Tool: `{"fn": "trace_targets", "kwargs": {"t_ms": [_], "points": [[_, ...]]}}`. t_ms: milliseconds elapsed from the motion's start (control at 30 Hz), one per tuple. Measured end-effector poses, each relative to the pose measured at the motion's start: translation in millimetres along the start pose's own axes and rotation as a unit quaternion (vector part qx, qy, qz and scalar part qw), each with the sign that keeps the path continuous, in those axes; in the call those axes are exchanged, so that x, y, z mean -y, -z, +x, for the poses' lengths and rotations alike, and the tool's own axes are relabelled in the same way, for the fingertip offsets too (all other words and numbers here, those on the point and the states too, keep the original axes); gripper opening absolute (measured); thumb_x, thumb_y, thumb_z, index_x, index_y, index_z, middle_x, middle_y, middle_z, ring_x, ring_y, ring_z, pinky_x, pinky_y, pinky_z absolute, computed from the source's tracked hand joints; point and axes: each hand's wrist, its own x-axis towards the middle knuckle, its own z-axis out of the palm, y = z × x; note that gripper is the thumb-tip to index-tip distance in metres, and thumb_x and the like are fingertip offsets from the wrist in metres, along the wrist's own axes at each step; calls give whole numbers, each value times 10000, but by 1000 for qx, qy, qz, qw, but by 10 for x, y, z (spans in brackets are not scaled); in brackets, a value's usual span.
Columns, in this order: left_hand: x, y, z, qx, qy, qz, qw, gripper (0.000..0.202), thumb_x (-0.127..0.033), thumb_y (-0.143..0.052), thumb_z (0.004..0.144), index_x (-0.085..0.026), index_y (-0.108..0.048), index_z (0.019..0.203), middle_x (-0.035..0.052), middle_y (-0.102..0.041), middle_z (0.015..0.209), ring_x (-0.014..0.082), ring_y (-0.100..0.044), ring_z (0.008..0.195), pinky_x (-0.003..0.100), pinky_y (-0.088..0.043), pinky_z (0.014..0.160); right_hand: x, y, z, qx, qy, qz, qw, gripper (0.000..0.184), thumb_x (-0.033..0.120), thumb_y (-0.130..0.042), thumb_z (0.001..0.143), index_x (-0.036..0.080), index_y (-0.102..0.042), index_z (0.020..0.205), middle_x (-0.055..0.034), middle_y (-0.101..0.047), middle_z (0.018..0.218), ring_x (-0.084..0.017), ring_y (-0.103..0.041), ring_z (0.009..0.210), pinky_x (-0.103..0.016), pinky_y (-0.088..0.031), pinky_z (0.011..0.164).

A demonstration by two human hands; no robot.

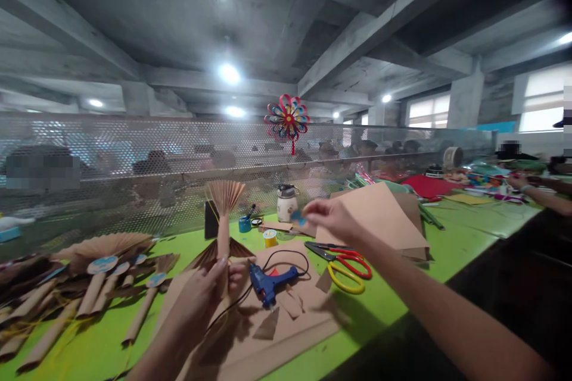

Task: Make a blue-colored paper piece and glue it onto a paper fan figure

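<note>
My left hand is closed round the rolled handle of a brown paper fan, held upright with its pleated top spread and more pleated paper flaring out lower down. Pinched in my right hand is a small blue paper piece, smeared by motion, over the table's far side. Between the hands a blue glue gun lies on brown paper scraps. Beneath my right forearm are red-handled scissors and yellow-handled scissors.
Several paper fans with blue round labels lie at the left. A yellow spool, blue jar and white bottle stand farther back. Brown sheets lie right. A perforated metal screen bounds the green table. Another person's arm is far right.
</note>
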Motion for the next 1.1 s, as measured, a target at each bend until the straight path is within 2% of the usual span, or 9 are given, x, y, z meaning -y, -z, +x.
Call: {"fn": "trace_targets", "kwargs": {"t_ms": [67, 133, 233, 400, 533, 700, 833, 1000, 1100], "points": [[89, -72, 9, 10, 29, -1, 1000, 271, -430, -698, 712, -160, -710, 724, 97, -713, 764, 202, -651, 709, 265, -518, 650, -172, -299, -209, 58, -26, 3, 998, 44, 160, -686, 649, 162, -712, 685, 7, -662, 619, -114, -559, 570, -272, -448, 596], [196, -90, 33, 8, 45, 7, 999, 264, -418, -687, 729, -156, -709, 696, 105, -712, 753, 201, -652, 702, 264, -520, 658, -265, -466, -316, 93, -41, 14, 995, 59, 179, -683, 668, 160, -711, 716, 6, -657, 629, -116, -562, 576, -266, -444, 586], [327, -64, 72, 1, 37, 3, 999, 325, -467, -717, 675, -143, -711, 673, 93, -701, 702, 180, -627, 626, 246, -507, 593, -257, -529, -306, 128, -45, 37, 990, 89, 211, -687, 694, 159, -701, 765, 2, -655, 682, -123, -581, 631, -274, -460, 645], [432, -84, 74, -32, 51, -41, 997, 440, -571, -811, 443, -179, -692, 602, 36, -639, 557, 156, -545, 472, 257, -458, 439, -233, -616, -196, 170, -44, 83, 981, 93, 227, -697, 701, 165, -694, 769, -1, -645, 717, -134, -601, 685, -300, -478, 722], [466, -74, 80, -11, 90, -69, 993, 518, -584, -855, 317, -178, -696, 598, 28, -613, 515, 150, -530, 463, 252, -441, 428, -378, -750, -137, 168, -61, 121, 976, 138, 283, -731, 688, 180, -708, 778, 3, -647, 711, -137, -586, 662, -315, -488, 716], [470, 28, 54, 21, 109, -52, 992, 464, -585, -801, 520, -160, -700, 679, 36, -637, 587, 135, -551, 524, 218, -431, 470, -510, -865, -61, 123, -82, 183, 972, 221, 321, -768, 677, 189, -736, 852, 7, -641, 690, -124, -554, 608, -286, -466, 633], [425, 13, -50, 54, 92, -96, 990, 405, -539, -737, 655, -143, -658, 697, -12, -534, 526, 94, -479, 473, 197, -369, 462, -580, -922, -52, 90, -89, 232, 965, 181, 287, -790, 683, 175, -743, 817, 14, -633, 661, -93, -520, 587, -239, -419, 577], [373, -17, -111, 69, 92, -96, 989, 380, -490, -681, 730, -112, -656, 703, 11, -550, 564, 82, -471, 513, 184, -352, 511, -726, -906, -102, 58, -121, 276, 952, 144, 270, -802, 682, 189, -744, 786, 11, -651, 655, -93, -537, 581, -241, -432, 580], [362, -35, -145, 71, 97, -96, 988, 456, -548, -591, 781, -106, -650, 685, 20, -539, 553, 89, -474, 518, 194, -339, 521, -773, -901, -184, 54, -145, 266, 952, 140, 250, -799, 697, 187, -742, 809, 8, -657, 657, -96, -553, 589, -237, -445, 587]]}}
